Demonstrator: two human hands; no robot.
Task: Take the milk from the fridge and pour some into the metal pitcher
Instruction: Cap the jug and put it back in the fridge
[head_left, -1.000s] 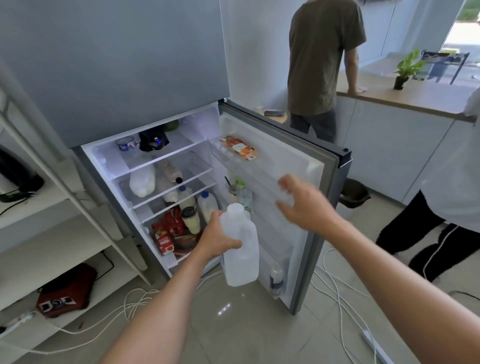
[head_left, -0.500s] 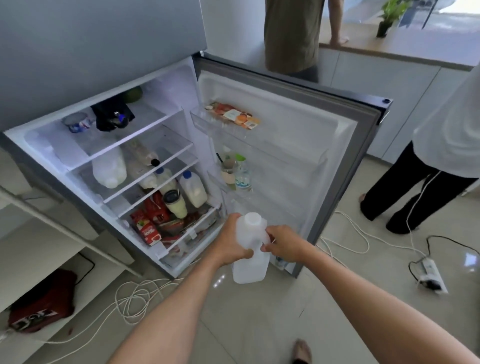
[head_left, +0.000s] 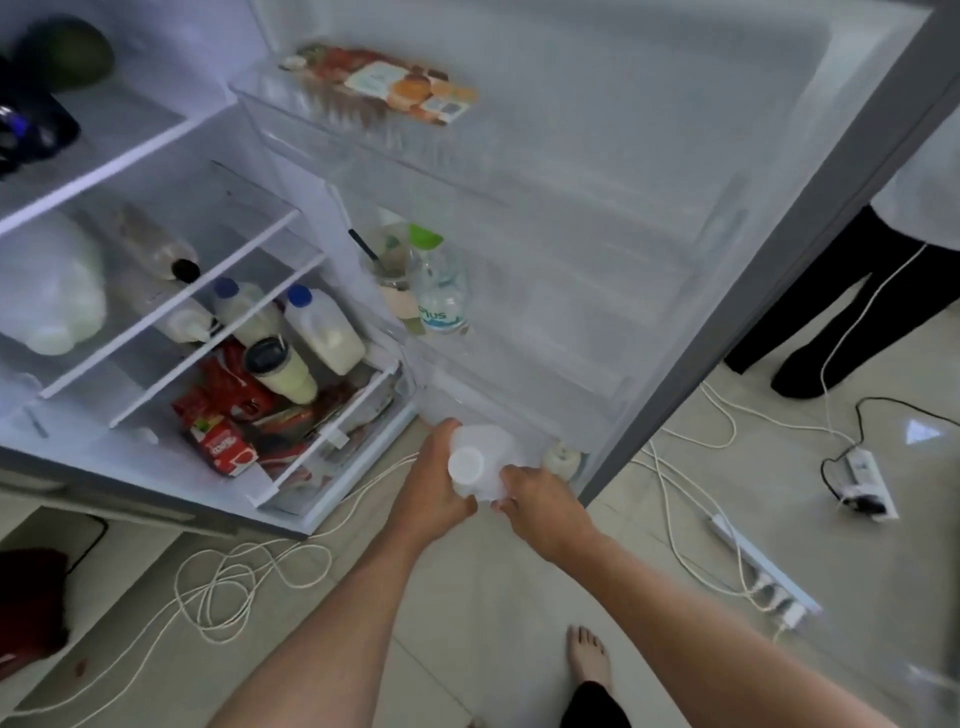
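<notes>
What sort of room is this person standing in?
Likely a home or office kitchen: an open fridge stocked with blue-capped milk jugs, a white jug gripped in front of it, and a tiled floor strewn with power strips.

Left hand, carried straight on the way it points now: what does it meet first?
Probably the fridge door's lowest shelf, just beyond the milk jug the left hand grips; depth is unclear.

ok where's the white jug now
The white jug is low centre in head view, gripped by left hand and right hand at the fridge door's bottom shelf.
</notes>
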